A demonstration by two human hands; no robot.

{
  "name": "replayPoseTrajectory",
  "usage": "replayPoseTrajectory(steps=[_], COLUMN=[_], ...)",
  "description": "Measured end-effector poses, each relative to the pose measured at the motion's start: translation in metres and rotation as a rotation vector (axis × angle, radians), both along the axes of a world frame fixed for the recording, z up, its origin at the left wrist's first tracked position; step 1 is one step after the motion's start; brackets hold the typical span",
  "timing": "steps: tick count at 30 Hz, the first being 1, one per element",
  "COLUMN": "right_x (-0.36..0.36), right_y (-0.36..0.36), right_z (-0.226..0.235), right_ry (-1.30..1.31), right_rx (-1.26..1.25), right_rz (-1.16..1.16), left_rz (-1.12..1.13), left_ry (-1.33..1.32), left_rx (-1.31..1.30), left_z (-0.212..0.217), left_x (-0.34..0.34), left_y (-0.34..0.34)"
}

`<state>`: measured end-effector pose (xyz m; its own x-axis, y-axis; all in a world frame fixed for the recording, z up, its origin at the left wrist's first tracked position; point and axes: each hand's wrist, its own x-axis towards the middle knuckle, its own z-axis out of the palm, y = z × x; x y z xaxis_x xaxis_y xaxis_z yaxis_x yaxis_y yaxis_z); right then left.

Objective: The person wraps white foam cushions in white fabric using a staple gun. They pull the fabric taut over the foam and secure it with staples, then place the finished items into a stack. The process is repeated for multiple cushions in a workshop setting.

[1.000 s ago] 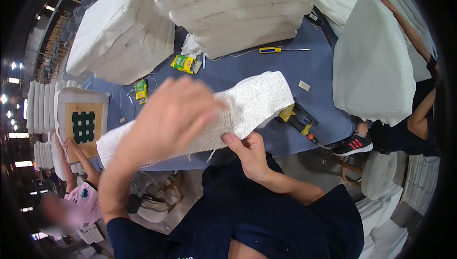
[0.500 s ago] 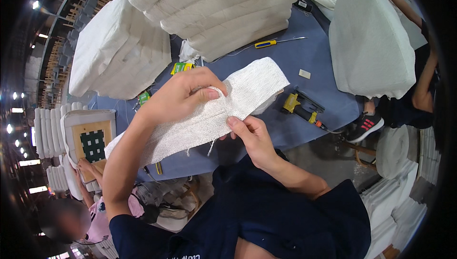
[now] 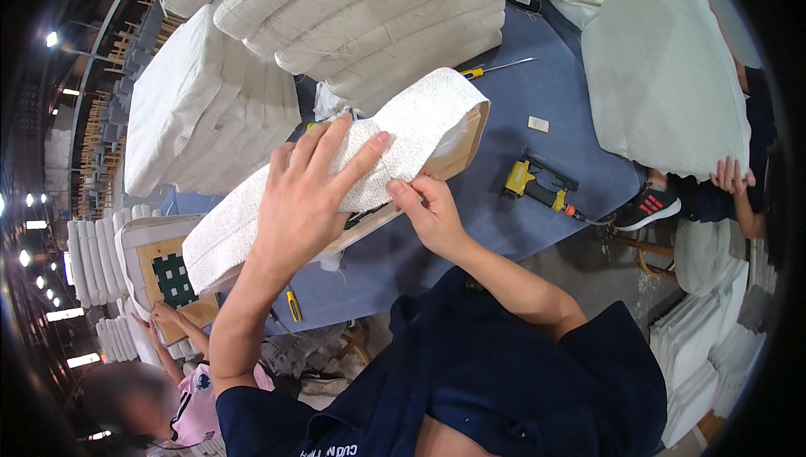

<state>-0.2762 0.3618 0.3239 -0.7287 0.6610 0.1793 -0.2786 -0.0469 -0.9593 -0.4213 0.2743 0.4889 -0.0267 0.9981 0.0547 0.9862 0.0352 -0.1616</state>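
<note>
From my distant seat I watch the person's two hands at the middle of the frame, both at one white fabric-covered cushion [image 3: 441,100], which is tilted above the blue table [image 3: 579,113] and shows its wooden frame [image 3: 473,136] at the right end. The left hand [image 3: 306,193] is spread with loose fingers on the white fabric and does not grip it. The right hand [image 3: 428,212] is pinching the lower edge of the cushion, the thumb on the fabric; its other fingers I see only in part. To the right of the center lies a yellow and black staple gun [image 3: 537,188], and above it a small pale card [image 3: 538,124]. A screwdriver [image 3: 497,67] lies in the upper center, near the cushion stack [image 3: 386,29]. At the right side, a co-worker's hand [image 3: 733,177] touches a large upright cushion [image 3: 667,79].
</note>
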Motion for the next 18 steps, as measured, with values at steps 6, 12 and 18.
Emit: replayPoseTrajectory(steps=[6, 12, 18], right_x=[-0.001, -0.004, -0.014], right_y=[0.001, 0.01, 0.01], right_z=[0.036, 0.01, -0.005], right_ry=[0.183, 0.095, 0.089], right_rx=[-0.469, 0.005, -0.007], right_rz=[0.053, -0.159, -0.175], left_rz=[0.0, 0.026, 0.001], left_ry=[-0.09, -0.114, -0.161], left_rx=[0.036, -0.04, -0.061], left_z=[0.005, 0.001, 0.006], left_x=[0.004, 0.01, 0.004], left_y=[0.008, 0.016, 0.026])
